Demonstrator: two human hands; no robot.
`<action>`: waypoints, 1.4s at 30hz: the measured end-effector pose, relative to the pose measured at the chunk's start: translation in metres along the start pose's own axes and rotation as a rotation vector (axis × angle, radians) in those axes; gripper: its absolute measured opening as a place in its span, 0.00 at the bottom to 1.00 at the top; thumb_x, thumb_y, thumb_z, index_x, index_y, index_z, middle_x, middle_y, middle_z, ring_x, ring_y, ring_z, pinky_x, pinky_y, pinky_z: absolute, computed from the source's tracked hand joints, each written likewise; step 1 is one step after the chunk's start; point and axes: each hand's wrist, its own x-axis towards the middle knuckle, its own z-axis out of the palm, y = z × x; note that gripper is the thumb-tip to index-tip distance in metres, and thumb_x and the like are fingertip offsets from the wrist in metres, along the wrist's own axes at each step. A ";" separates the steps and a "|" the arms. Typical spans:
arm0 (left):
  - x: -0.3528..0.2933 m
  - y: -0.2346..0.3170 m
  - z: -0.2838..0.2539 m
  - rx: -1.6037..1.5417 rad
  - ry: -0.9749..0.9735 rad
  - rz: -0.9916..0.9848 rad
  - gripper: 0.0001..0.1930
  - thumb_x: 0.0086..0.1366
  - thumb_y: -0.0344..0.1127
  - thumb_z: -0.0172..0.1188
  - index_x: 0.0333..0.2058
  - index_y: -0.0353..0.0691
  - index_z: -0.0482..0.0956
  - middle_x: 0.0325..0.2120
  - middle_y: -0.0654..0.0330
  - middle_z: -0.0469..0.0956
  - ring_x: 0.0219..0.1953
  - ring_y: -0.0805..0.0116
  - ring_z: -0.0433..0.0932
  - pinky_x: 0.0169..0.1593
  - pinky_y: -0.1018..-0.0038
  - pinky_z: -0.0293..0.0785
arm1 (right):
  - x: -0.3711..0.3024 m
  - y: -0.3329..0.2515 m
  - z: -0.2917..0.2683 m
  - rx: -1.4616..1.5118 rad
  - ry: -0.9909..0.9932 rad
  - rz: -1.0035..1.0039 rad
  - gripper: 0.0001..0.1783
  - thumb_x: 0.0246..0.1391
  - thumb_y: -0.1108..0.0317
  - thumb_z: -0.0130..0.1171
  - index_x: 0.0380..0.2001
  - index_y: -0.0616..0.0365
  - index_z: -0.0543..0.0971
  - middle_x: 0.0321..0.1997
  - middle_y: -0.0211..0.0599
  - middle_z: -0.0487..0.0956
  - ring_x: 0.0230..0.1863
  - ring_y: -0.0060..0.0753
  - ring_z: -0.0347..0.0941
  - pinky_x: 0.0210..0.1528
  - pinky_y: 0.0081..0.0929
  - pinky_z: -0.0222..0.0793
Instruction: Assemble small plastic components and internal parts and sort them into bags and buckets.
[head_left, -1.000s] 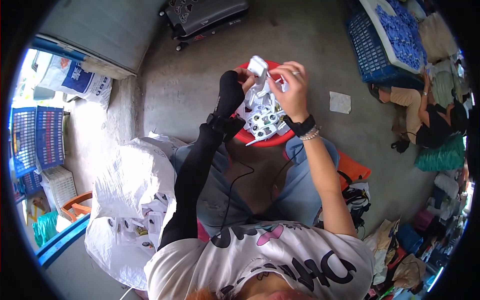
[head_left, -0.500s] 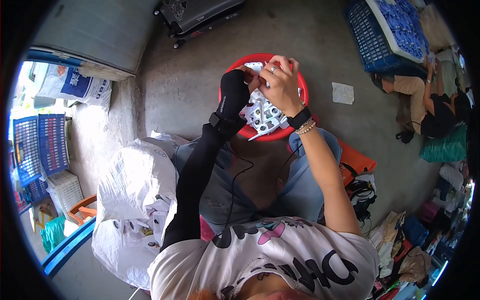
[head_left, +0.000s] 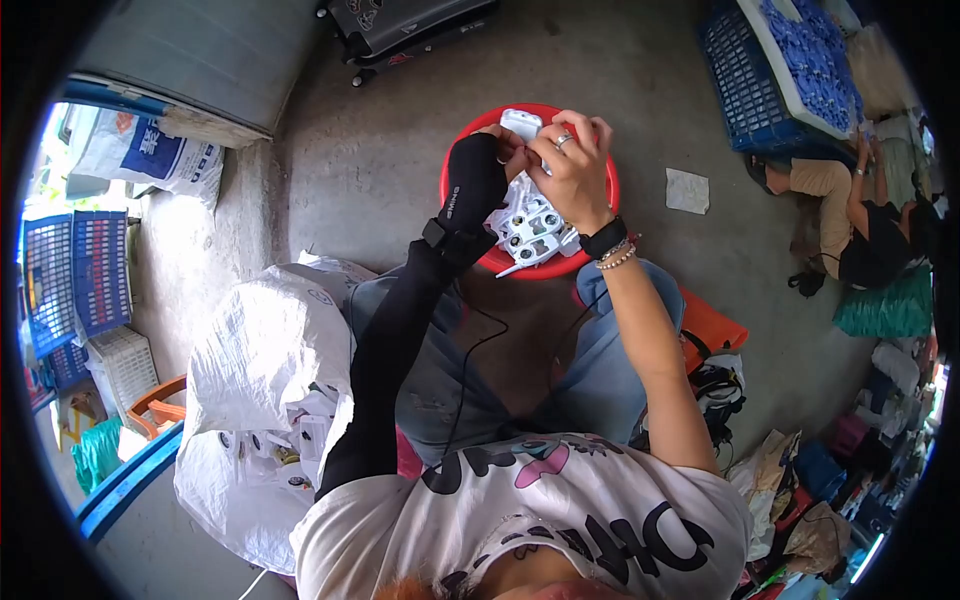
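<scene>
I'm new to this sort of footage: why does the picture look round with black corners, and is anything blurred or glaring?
Head view: a fisheye lens bends straight edges near the dark rim; daylight is soft and even, brightest on the white sack; the hands, left and right, and the white plastic piece over the red basin look sharp.

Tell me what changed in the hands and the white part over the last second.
Both hands, left hand and right hand, closed together around the small white plastic part, which a second ago stuck up more openly above them. The grip was never released. The red basin with white parts and the white sack stayed put.
</scene>
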 end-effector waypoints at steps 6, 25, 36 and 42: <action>0.010 -0.017 0.000 -0.372 -0.093 -0.192 0.05 0.57 0.29 0.61 0.29 0.33 0.78 0.21 0.63 0.77 0.26 0.77 0.75 0.31 0.79 0.70 | -0.003 0.003 0.011 0.716 0.115 0.549 0.04 0.40 0.75 0.60 0.22 0.60 0.75 0.25 0.34 0.74 0.35 0.36 0.72 0.40 0.31 0.65; -0.012 -0.025 0.000 0.005 0.312 0.108 0.09 0.53 0.32 0.66 0.29 0.34 0.77 0.25 0.57 0.77 0.29 0.70 0.77 0.36 0.74 0.72 | -0.003 -0.011 0.019 0.629 -0.062 0.428 0.02 0.56 0.76 0.51 0.33 0.61 0.70 0.29 0.33 0.70 0.33 0.24 0.67 0.37 0.22 0.64; -0.006 -0.024 0.008 -0.138 0.236 -0.002 0.08 0.55 0.32 0.64 0.28 0.34 0.76 0.25 0.59 0.77 0.29 0.72 0.76 0.36 0.75 0.72 | -0.031 0.052 0.024 1.162 0.103 0.898 0.09 0.61 0.67 0.50 0.41 0.58 0.67 0.31 0.31 0.69 0.34 0.23 0.66 0.40 0.24 0.65; 0.005 -0.030 -0.013 -0.369 0.009 -0.058 0.07 0.59 0.33 0.61 0.28 0.34 0.76 0.26 0.61 0.77 0.30 0.76 0.75 0.37 0.77 0.71 | -0.015 0.016 0.031 1.256 -0.119 1.041 0.24 0.61 0.62 0.55 0.56 0.55 0.63 0.46 0.36 0.73 0.48 0.25 0.69 0.47 0.23 0.66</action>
